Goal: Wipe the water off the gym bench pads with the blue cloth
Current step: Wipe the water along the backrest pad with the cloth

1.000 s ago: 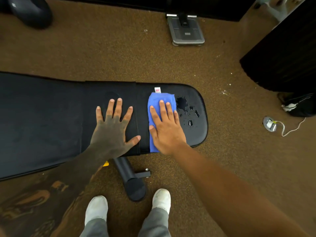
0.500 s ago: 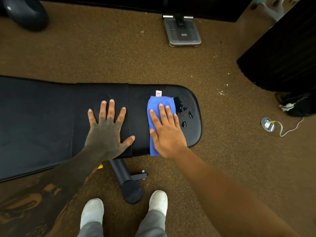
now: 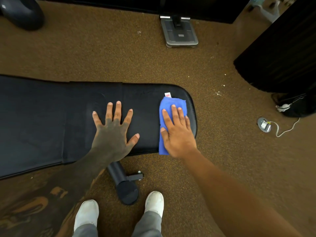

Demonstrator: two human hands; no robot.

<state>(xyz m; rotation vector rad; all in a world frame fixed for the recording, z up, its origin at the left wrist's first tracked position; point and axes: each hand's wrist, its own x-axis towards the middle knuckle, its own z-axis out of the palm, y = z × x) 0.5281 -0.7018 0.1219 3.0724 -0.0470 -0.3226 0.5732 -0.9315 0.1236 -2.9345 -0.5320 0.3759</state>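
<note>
While the right hand (image 3: 177, 134) presses the blue cloth (image 3: 172, 104) flat onto the rounded end of the bench pad (image 3: 145, 100), the stroke will likely go best with even pressure through the whole palm. It should carry out over the curved rim so no film stays at the edge. The fingers lie straight on the fabric and the grip is apart, clamped on nothing (the cloth is pinned by weight alone, so a quick pull could bunch it). The left hand (image 3: 112, 134) is spread flat on the pad, well apart from the cloth, its grip likewise unclenched, and seems to steady the bench. No droplets show on the bare black vinyl beside the cloth. The folded cloth's long axis runs across the pad, at right angles to the bench's length. Its white label (image 3: 168, 94) points away from the person, and its near end hangs just over the near edge.
</note>
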